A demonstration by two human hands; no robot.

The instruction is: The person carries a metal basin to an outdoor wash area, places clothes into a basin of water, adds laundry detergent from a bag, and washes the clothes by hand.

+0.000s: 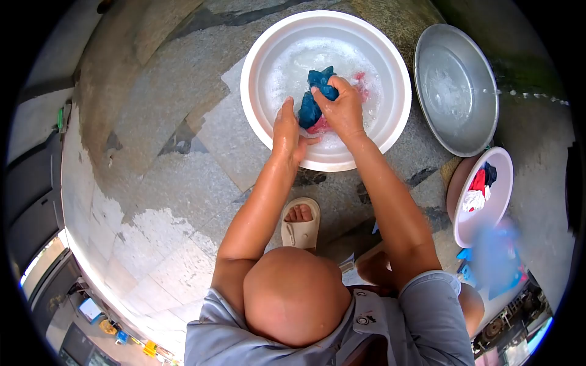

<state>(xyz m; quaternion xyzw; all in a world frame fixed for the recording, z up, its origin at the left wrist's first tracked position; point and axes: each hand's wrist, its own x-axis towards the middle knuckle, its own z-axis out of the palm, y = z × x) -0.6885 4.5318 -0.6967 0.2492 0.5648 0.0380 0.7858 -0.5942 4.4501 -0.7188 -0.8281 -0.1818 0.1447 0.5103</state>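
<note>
A wet teal cloth is bunched up over the soapy water of a large white basin. My right hand is closed on the cloth's upper right part, with thumb and fingers pressed together. At the cloth's lower left side, my left hand is held with its fingers stretched out and its thumb apart. Whether its palm touches the cloth I cannot tell. Pinkish-red fabric shows in the suds beneath the teal cloth, and another reddish patch lies to the right of my right hand.
A metal basin with some suds stands right of the white one. Below it, a tilted pink basin holds red, white and dark cloths. A blurred blue object is at lower right. My sandalled foot rests on wet stone paving.
</note>
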